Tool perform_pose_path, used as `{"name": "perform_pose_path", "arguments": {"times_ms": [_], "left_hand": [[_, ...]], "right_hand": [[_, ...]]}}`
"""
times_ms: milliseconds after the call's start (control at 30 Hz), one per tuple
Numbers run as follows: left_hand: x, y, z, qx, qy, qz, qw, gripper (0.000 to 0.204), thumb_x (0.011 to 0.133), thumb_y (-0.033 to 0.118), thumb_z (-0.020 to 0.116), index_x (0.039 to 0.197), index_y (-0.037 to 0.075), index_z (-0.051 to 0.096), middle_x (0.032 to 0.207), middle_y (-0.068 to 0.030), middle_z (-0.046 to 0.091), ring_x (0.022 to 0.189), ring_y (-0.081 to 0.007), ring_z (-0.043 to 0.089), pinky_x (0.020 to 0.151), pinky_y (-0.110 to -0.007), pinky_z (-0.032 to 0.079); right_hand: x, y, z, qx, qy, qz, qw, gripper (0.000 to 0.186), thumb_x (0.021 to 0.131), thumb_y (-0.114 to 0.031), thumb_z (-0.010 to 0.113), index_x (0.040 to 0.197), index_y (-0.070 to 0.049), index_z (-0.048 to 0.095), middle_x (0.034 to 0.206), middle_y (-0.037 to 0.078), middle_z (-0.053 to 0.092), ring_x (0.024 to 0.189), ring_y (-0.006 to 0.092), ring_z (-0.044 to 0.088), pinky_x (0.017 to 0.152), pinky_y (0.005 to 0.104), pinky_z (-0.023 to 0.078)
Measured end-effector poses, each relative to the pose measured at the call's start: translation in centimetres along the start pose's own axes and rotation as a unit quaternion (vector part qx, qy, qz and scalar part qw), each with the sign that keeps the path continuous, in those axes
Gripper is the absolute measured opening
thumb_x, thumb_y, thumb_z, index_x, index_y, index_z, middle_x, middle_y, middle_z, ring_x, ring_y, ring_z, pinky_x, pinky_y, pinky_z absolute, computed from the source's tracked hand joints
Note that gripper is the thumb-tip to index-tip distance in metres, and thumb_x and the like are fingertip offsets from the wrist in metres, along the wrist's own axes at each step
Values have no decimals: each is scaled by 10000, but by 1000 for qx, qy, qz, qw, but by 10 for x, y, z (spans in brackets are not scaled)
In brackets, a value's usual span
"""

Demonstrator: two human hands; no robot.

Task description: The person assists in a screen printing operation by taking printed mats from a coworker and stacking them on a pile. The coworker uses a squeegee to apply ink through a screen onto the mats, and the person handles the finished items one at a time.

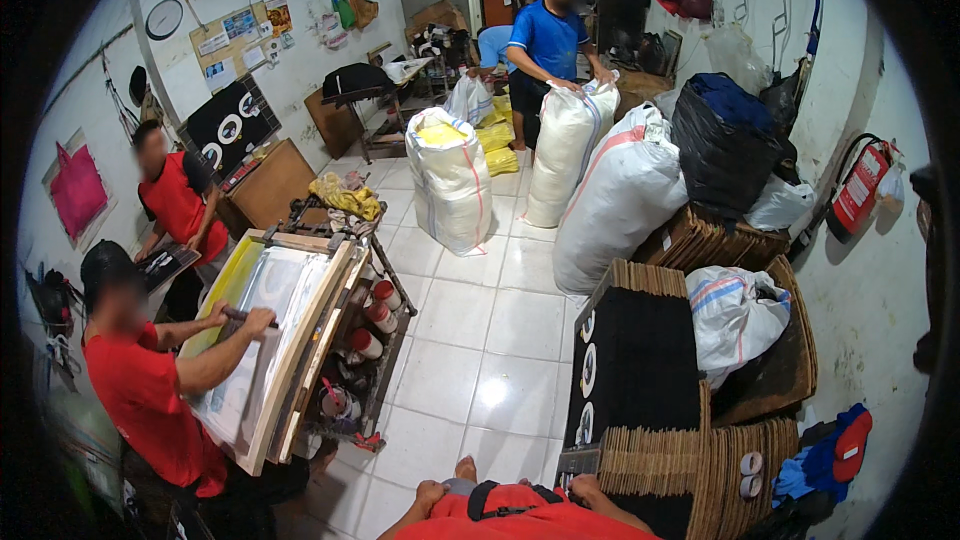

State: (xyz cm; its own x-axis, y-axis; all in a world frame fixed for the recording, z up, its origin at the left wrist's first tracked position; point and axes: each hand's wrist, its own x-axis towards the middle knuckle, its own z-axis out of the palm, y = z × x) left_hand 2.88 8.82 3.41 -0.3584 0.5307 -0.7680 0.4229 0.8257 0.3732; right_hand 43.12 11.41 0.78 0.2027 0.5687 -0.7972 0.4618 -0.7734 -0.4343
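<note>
My left hand [430,493] is at the lower middle, closed beside my red shirt [530,515], with nothing visible in it. My right hand [585,488] is closed at the near left corner of a black fabric piece [630,370] with white round prints, lying over stacked brown boards [755,480]; what it grips is unclear. A bare foot [465,470] shows below me on the white tiles.
Left, a person in red [145,400] grips a squeegee over a screen frame [340,340] on a rack; another [190,190] stands behind. Ahead, a person in blue [550,40] handles tall white sacks [445,190], another bending behind. Right, bagged piles [720,150] line the wall.
</note>
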Motion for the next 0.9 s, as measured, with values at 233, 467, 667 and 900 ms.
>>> {"name": "perform_pose_path", "arguments": {"times_ms": [233,467,667,900], "left_hand": [[-14,7,-6,11,-5,-1,1000,333,713,295,701,838,-12,663,811,-150,661,753,-223,627,688,-324,481],[-8,-3,-1,-5,9,-19,1000,303,705,286,710,813,6,665,831,-142,662,763,-227,626,700,-325,480],[5,-16,5,-20,18,-9,1000,307,698,292,720,813,13,666,839,-139,664,784,-229,625,716,-330,480],[-1,-17,6,-21,16,-23,999,316,695,321,716,795,26,665,825,-139,662,776,-231,627,700,-336,480]], "right_hand": [[30,20,13,-24,-49,-8,998,127,736,-156,632,696,-41,665,617,72,618,504,165,562,436,320,418],[56,38,19,-139,-33,-123,982,112,738,-151,626,746,-61,692,661,67,647,544,165,588,485,314,455],[34,16,13,-118,-34,-66,990,164,735,-185,619,776,-46,695,731,92,667,626,188,631,583,330,492],[9,-1,8,-22,-37,-22,999,171,760,-156,574,762,-35,694,678,92,654,553,194,611,480,339,478]]}}
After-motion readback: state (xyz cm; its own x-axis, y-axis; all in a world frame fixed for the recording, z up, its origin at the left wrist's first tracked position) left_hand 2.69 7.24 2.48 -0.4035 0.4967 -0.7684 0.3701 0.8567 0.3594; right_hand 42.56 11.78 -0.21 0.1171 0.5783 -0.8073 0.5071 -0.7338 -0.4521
